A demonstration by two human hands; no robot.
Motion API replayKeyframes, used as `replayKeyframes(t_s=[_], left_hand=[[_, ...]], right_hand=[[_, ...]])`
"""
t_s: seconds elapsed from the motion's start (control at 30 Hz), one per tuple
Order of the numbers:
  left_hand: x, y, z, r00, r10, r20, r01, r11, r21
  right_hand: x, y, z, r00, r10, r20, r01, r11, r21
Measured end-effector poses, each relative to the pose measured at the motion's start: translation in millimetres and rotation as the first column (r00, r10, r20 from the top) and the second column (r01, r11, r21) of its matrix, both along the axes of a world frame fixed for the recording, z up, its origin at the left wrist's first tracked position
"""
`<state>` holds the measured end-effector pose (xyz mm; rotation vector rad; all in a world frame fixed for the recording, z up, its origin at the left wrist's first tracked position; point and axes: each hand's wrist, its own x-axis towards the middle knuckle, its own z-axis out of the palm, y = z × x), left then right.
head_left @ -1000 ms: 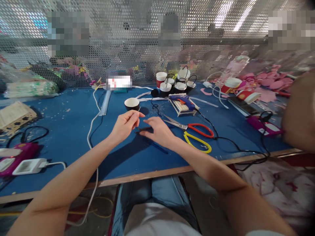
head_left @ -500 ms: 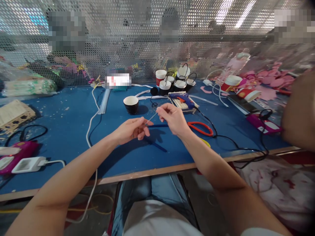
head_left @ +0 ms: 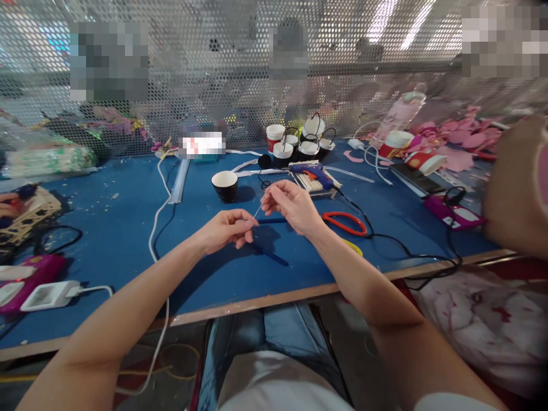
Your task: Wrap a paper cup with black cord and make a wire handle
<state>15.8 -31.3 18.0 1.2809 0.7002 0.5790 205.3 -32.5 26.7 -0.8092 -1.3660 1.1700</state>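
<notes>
Frame centre: my left hand (head_left: 226,229) and right hand (head_left: 292,205) each pinch an end of a thin wire (head_left: 257,212); black cup (head_left: 225,185) above has no handle yet, unlike finished cups (head_left: 299,142).

scissors (head_left: 345,224) half behind right hand (head_left: 291,206) | thin strand (head_left: 258,210) too fine to identify

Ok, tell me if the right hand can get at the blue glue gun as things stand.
Probably yes. The glue gun lies just beyond the right hand with nothing between them, but that hand and the left hand are pinching a thin strand, so it would have to let go first.
</notes>
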Motion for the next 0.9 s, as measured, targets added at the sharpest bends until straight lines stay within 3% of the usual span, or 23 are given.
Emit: replayKeyframes(t_s=[0.17,0.27,0.47,0.63,0.73,0.9], left_hand=[[2.4,-2.8,-0.2,1.000,-0.002,0.010,0.002,0.999,0.033],[3.8,-4.0,-0.3,0.998,0.055,0.043,-0.058,0.997,0.057],[6.0,-6.9,1.0,0.985,0.164,-0.051,-0.142,0.943,0.300],[6.2,-7.4,3.4,0.982,0.171,-0.085,-0.131,0.925,0.356],[1.5,-4.1,6.5,0.992,0.091,-0.091,-0.059,0.949,0.308],[-5.1,1.0,7.5,0.996,-0.078,-0.043,0.079,0.997,0.015]], right_hand=[[-2.6,-1.7,-3.6,0.995,0.021,0.100,-0.027,0.998,0.062],[-5.8,-3.8,-7.5,0.980,0.058,0.193,-0.069,0.996,0.055],[-8.3,-6.9,-8.7,0.957,0.056,0.285,-0.070,0.997,0.039],[-8.4,-6.1,-9.8,0.941,-0.033,0.338,0.001,0.996,0.093],[-6.9,-3.4,-10.7,0.958,-0.050,0.281,0.034,0.998,0.061],[-4.7,-1.5,-8.5,0.999,-0.022,0.033,0.025,0.996,-0.089]])
